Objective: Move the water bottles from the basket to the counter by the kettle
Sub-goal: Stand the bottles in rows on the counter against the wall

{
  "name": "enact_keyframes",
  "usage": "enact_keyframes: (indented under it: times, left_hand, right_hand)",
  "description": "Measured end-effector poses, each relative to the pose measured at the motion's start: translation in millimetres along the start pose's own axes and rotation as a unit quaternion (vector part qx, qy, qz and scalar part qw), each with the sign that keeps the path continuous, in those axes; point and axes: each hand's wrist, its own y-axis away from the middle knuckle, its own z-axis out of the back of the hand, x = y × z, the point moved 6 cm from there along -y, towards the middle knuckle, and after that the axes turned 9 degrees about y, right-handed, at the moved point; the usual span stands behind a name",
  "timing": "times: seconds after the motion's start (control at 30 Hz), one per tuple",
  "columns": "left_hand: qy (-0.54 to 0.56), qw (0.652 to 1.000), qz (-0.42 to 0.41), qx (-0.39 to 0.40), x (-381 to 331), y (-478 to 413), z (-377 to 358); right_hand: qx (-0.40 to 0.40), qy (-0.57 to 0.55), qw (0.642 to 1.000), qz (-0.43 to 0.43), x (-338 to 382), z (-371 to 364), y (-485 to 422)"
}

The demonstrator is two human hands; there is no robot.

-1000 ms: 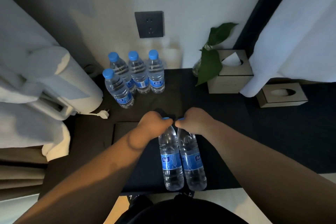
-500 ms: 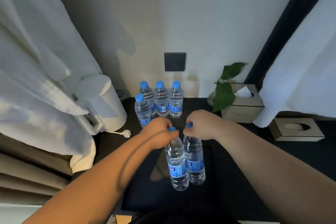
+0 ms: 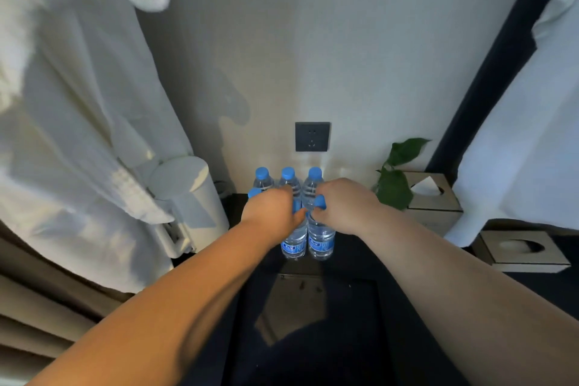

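Bare forearms [image 3: 188, 301], left hand [image 3: 272, 210], right hand [image 3: 346, 206]

Two blue-capped water bottles [image 3: 320, 240] upright, side by side, before four others [image 3: 314, 177]

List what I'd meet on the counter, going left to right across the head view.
From the left: white kettle → group of standing water bottles → green plant → tissue box with a tissue showing → second tissue box.

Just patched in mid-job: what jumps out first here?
At centre, the left hand and right hand each grip a blue-capped bottle near its cap, the held bottles side by side. Behind them, standing bottles cluster against the wall, right of the white kettle.
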Motion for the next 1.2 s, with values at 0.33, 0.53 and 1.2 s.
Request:
enact_keyframes:
  times: [0.33, 0.53, 1.2]
  left_hand:
    - [0.022, 0.999, 0.049, 0.007, 20, -29, -17]
    - [0.042, 0.997, 0.066, -0.006, 22, -33, -20]
    - [0.062, 0.995, 0.049, 0.056, 90, -88, 27]
  right_hand:
    - [0.015, -0.031, 0.999, -0.026, -1, -25, -26]
    - [-0.008, -0.047, 0.998, -0.031, -7, -29, -30]
    - [-0.038, 0.108, 0.992, 0.044, 26, -9, -126]
